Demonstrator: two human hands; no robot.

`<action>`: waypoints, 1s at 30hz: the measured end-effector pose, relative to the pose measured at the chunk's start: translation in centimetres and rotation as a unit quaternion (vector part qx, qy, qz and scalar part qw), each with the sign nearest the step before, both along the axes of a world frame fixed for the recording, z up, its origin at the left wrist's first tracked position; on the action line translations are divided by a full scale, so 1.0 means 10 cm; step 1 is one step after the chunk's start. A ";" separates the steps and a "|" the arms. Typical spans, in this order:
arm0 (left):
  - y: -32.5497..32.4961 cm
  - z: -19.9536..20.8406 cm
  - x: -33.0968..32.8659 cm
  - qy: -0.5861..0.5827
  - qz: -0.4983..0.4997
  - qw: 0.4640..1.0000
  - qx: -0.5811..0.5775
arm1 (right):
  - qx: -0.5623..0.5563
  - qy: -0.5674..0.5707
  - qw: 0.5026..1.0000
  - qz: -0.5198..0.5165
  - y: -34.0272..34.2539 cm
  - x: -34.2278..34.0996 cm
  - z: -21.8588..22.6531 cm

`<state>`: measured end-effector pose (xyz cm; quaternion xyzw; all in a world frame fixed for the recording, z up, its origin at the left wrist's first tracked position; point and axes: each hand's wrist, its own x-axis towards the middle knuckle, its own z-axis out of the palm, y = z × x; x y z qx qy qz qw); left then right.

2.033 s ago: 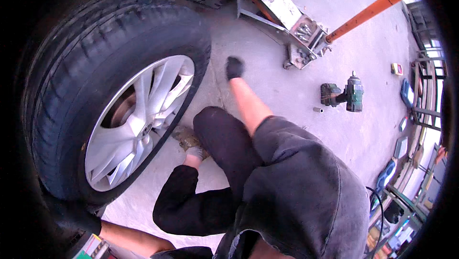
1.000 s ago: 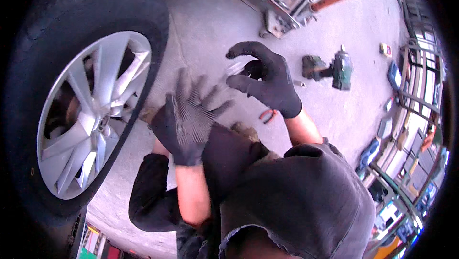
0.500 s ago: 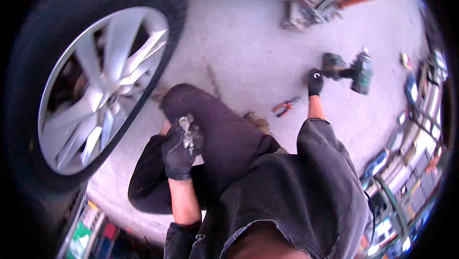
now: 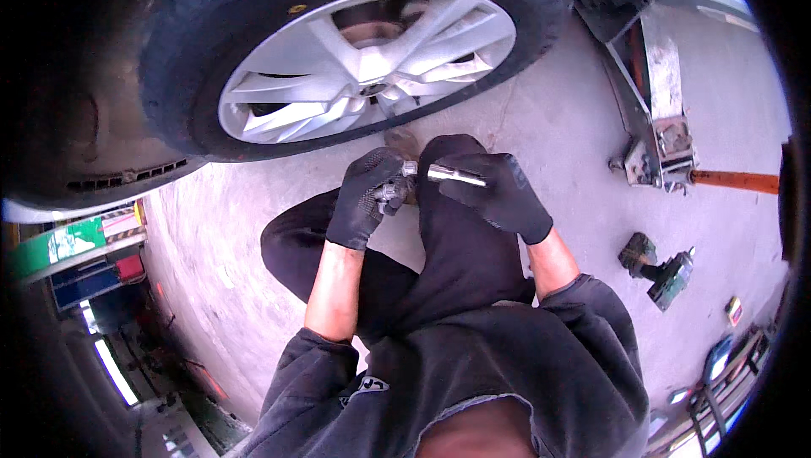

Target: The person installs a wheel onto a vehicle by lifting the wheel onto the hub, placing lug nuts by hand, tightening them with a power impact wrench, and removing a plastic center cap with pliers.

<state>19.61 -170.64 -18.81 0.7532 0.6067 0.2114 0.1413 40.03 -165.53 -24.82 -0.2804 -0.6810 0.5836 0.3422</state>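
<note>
A: While the left hand [image 4: 359, 200] is closed about its small silver metal pieces [image 4: 410, 168], what does the right hand [image 4: 498, 193] hold?

B: A silver tube [image 4: 456, 176], clamped between thumb and fingers; it lies at 3 o'clock from the left hand, nearly level, its free end directed toward 9 o'clock; both hands wear dark gloves [image 4: 519, 209].

A: And the pieces themselves?

B: One protrudes from the left hand at about 2 o'clock, just beside the tube's free end; another shows lower, near the fingertips; the full number in the grip cannot be told, nor whether piece and tube touch.

A: The surroundings, by clock from the centre of the view?

B: At 12 o'clock, a silver wheel [image 4: 376, 67] within a black tyre [image 4: 190, 90]; between 2 and 3, a trolley jack [image 4: 667, 133]; at 3, its orange handle [image 4: 735, 181]; between 3 and 4, a dark green power tool [image 4: 669, 279] lying on the pale floor [image 4: 562, 128], with a small box [image 4: 734, 312] farther out; at 9, a green-and-white panel [image 4: 76, 242]; beneath the hands, the person's dark trousers [image 4: 469, 247], legs bent.
</note>
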 end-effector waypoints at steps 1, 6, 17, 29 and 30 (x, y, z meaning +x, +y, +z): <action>-0.02 -0.03 -0.05 0.008 0.005 1.000 -0.017 | 0.057 -0.014 0.998 -0.027 -0.05 -0.13 -0.22; -0.05 0.11 -0.09 -0.032 0.035 0.997 -0.054 | 0.292 -0.050 0.953 -0.058 0.03 -0.31 -0.32; -0.12 -0.30 -0.09 -0.176 0.100 0.969 -0.140 | -0.144 0.152 0.961 -0.182 -0.06 -0.33 -0.03; 0.45 -0.75 -0.53 -0.477 0.256 0.799 -0.263 | 0.038 -0.124 0.982 -0.136 -0.06 -0.82 -0.74; 0.55 -0.90 -0.63 -0.505 0.282 0.762 -0.291 | -0.003 -0.138 0.981 -0.139 -0.06 -0.90 -0.68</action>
